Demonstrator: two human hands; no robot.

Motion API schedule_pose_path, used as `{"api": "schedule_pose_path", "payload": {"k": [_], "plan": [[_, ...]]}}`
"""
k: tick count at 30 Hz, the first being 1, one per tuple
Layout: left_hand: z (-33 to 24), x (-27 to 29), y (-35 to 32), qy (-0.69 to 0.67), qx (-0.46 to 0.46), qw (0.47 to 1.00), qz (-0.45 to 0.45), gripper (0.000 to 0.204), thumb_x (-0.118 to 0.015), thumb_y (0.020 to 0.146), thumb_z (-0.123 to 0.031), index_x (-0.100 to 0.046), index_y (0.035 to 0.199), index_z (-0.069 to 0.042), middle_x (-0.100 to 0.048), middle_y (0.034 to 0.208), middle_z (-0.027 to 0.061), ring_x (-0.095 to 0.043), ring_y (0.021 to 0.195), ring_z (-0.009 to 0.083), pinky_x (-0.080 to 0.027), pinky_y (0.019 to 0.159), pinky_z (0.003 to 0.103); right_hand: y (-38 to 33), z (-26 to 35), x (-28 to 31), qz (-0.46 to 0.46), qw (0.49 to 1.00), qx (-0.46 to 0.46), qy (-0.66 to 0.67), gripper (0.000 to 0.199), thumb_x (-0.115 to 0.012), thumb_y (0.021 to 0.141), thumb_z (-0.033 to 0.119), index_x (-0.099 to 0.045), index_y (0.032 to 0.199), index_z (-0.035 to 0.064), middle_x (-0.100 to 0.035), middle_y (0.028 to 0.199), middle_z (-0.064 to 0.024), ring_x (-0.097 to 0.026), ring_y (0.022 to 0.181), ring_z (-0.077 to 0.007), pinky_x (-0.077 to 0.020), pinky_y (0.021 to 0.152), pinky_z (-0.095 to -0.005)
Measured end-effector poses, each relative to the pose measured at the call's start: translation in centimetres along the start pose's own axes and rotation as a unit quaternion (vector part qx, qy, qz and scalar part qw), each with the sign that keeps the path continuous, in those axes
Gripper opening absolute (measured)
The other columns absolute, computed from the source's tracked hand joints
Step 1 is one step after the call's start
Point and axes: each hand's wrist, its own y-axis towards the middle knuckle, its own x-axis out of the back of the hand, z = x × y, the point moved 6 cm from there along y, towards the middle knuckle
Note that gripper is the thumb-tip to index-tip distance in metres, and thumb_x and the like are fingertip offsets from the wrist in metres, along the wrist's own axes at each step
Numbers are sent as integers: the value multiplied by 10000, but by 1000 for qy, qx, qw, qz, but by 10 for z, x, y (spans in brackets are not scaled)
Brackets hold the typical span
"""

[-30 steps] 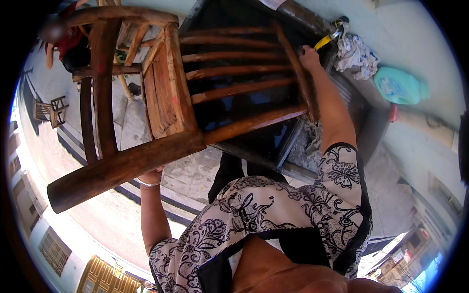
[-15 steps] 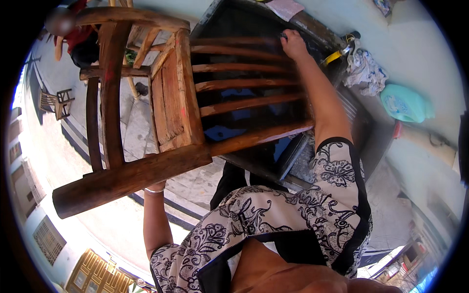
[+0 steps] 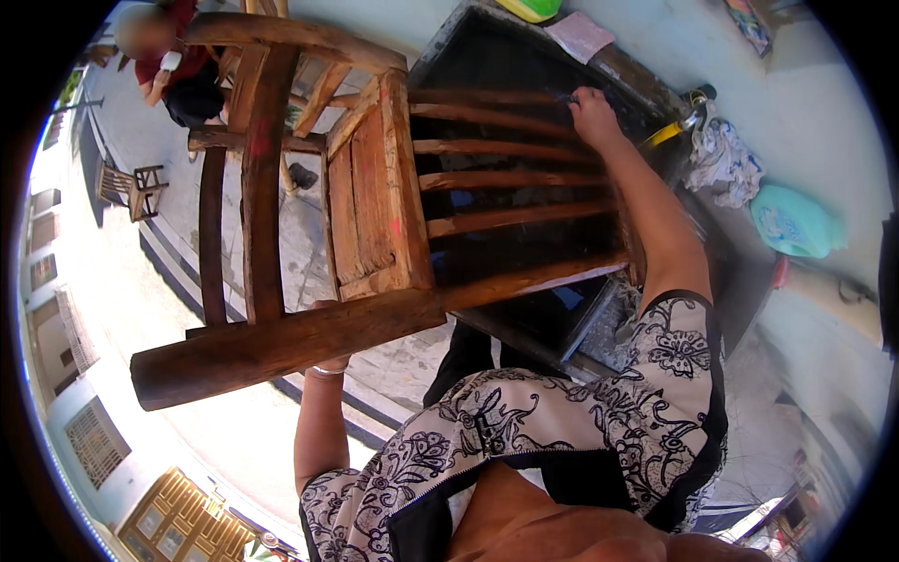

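Currently wooden chair is tipped on its side, held off the ground over a dark trough. Long axis runs left-right; legs point left, slatted back points right. Right hand closed on top slat. Left hand under thick rail, grip mostly hidden, can't tell.

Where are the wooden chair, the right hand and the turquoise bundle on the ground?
wooden chair (image 3: 375, 201): head view, on the seat boards.
right hand (image 3: 593, 110): head view, on the back of the hand.
turquoise bundle (image 3: 791, 223): head view, on its middle.
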Motion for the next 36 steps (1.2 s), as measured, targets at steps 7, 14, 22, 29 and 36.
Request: {"api": "schedule_pose_path", "payload": {"k": [7, 14, 22, 29, 36], "plan": [[44, 13, -32, -47, 69, 994, -73, 295, -633, 841, -315, -616, 908, -29, -655, 885, 100, -636, 811, 175, -513, 714, 297, 78, 140, -25, 113, 940, 100, 306, 285, -622, 874, 187, -593, 1138, 83, -624, 1086, -124, -622, 903, -280, -498, 800, -348], [-56, 6, 34, 190, -46, 981, 17, 65, -642, 779, -107, -607, 794, -55, -648, 721, 97, -631, 627, 211, -506, 538, 300, 94, 207, -80, 176, 917, 258, 246, 215, -610, 866, 155, -570, 1050, 53, -604, 1036, -151, -580, 995, -366, -480, 823, -414], [-9, 10, 6, -35, 128, 985, -111, 195, -719, 697, -239, -673, 682, -50, -655, 686, 79, -641, 640, 203, -526, 590, 331, 60, 99, -65, 215, 945, 198, 149, 214, -615, 845, 117, -519, 1025, 52, -578, 1022, -159, -560, 992, -371, -467, 831, -431], [-33, 13, 23, 114, -20, 992, -44, 223, -681, 778, -247, -651, 746, -29, -661, 745, 101, -642, 692, 230, -524, 617, 332, 81, 182, -79, 205, 890, 282, 295, 264, -633, 827, 78, -525, 1068, 77, -574, 1055, -151, -549, 1036, -355, -470, 841, -429], [-37, 8, 23, 168, -12, 985, -42, 131, -693, 730, -176, -619, 747, -69, -657, 719, 82, -635, 634, 203, -519, 562, 309, 48, 100, -48, 294, 879, 287, 242, 311, -600, 780, -84, -602, 1055, 60, -504, 1327, -119, -489, 1225, -323, -468, 950, -384]]}}
